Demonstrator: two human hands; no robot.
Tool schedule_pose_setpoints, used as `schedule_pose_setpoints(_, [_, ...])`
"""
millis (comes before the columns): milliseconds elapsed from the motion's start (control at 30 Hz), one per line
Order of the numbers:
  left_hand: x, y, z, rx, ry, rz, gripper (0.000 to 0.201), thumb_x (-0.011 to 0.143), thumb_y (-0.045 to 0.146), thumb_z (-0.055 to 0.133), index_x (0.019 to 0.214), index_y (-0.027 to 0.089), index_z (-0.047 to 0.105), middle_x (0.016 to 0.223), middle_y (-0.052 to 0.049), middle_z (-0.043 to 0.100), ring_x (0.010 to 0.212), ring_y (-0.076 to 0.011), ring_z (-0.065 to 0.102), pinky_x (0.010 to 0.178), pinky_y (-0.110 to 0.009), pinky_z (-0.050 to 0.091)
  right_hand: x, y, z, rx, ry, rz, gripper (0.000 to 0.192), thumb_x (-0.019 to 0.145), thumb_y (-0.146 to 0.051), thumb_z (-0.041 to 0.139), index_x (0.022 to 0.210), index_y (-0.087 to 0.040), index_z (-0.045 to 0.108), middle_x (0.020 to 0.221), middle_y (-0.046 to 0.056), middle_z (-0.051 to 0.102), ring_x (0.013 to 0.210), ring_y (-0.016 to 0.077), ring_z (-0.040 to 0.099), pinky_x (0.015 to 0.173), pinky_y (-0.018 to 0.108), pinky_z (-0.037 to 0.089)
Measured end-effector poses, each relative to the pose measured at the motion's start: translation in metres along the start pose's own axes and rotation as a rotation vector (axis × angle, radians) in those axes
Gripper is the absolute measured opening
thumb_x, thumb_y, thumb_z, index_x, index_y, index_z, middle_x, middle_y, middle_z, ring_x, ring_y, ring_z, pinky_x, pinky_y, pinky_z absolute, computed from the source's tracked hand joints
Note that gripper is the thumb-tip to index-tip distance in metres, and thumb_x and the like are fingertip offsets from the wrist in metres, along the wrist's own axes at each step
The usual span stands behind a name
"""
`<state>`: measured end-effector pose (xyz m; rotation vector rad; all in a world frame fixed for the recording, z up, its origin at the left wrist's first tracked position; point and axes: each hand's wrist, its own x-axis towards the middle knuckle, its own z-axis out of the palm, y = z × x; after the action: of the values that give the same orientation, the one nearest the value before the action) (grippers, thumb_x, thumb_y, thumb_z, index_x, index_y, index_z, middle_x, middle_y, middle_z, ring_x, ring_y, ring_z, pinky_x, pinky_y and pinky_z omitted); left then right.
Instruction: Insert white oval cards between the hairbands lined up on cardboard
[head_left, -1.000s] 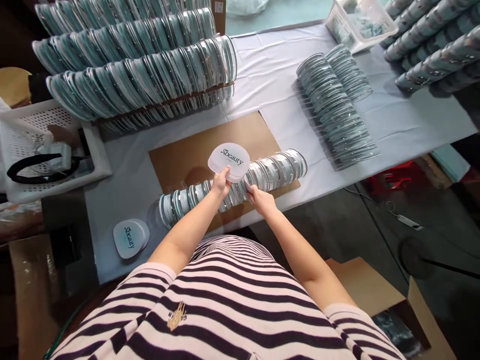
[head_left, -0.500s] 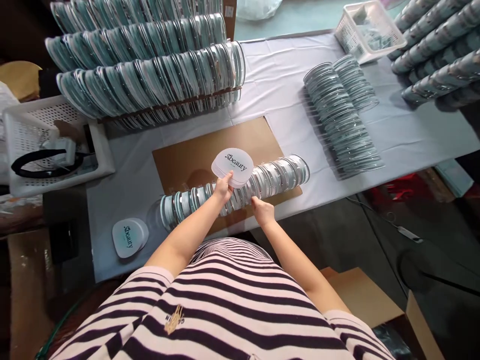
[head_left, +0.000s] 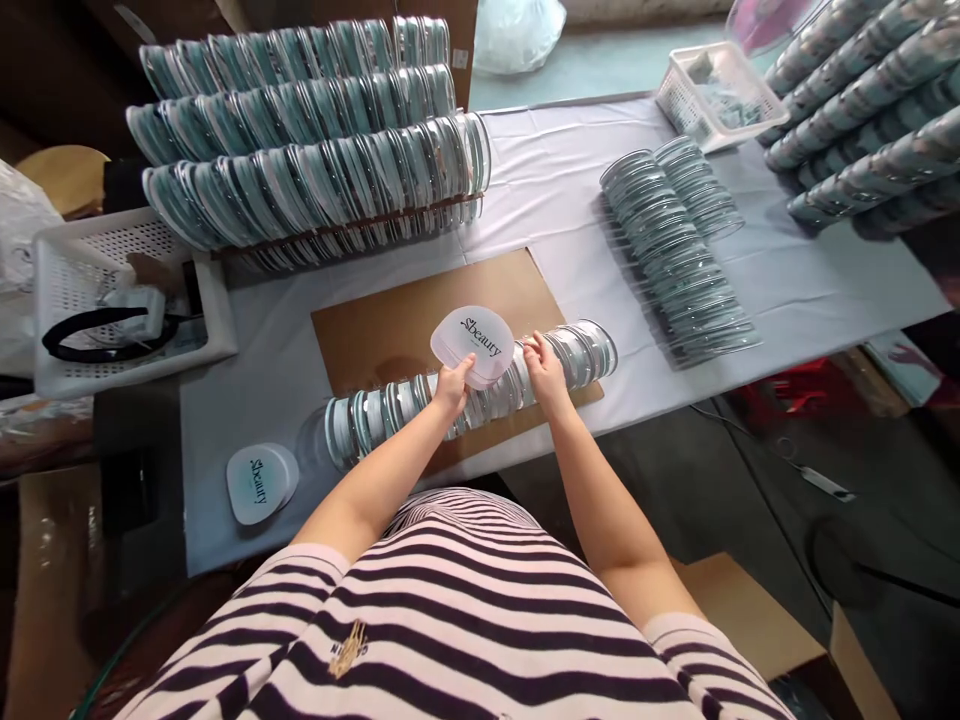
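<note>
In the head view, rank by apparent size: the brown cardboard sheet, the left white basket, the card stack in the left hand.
1. Brown cardboard sheet and left white basket: look alike, not ranked.
2. Card stack, in the left hand: clearly smallest.

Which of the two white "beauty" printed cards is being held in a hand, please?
The white card above the row of clear cases on the cardboard sheet, pinched by the left hand. The other card lies untouched near the table's front left corner.
</note>
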<state>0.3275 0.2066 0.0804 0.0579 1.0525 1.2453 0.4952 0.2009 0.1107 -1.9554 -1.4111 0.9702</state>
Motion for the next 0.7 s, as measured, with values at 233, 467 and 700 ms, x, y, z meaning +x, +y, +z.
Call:
schedule_pose_setpoints(233, [-0.018, 0.014, -0.018, 0.057, 0.002, -0.021, 0.021, 0.076, 0.011, 0.077, 0.097, 0.015, 0.074, 0.094, -0.008, 0.078, 0.098, -0.0234, 0.073, 0.099, -0.038, 0.055, -0.030, -0.037, 0.035, 0.055, -0.034, -0.253, 0.039, 0.089, -0.048, 0.055, 0.116, -0.021, 0.063, 0.115, 0.011, 0.068, 0.103, 0.0242, 0.064, 0.089, 0.035, 0.053])
schedule_pose_setpoints(467, [-0.003, 0.035, -0.024, -0.056, 0.065, -0.012, 0.037, 0.082, 0.014, 0.076, 0.118, 0.019, 0.069, 0.103, -0.006, 0.078, 0.100, -0.0191, 0.073, 0.093, -0.032, 0.059, -0.086, -0.004, 0.008, -0.066, 0.235, -0.123, 0.032, 0.087, -0.048, 0.051, 0.086, -0.018, 0.062, 0.066, 0.003, 0.061, 0.061, 0.0165, 0.055, 0.061, 0.027, 0.044])
schedule_pose_setpoints(700, [0.014, 0.036, -0.034, -0.149, 0.144, -0.042, 0.046, 0.087, 0.011, 0.071, 0.132, 0.020, 0.063, 0.121, -0.009, 0.073, 0.112, -0.0196, 0.070, 0.098, -0.033, 0.057, -0.156, 0.032, 0.009, -0.521, -0.102, -0.136, 0.032, 0.094, -0.035, 0.040, 0.099, -0.019, 0.067, 0.081, 0.008, 0.071, 0.067, 0.0187, 0.063, 0.062, 0.026, 0.037])
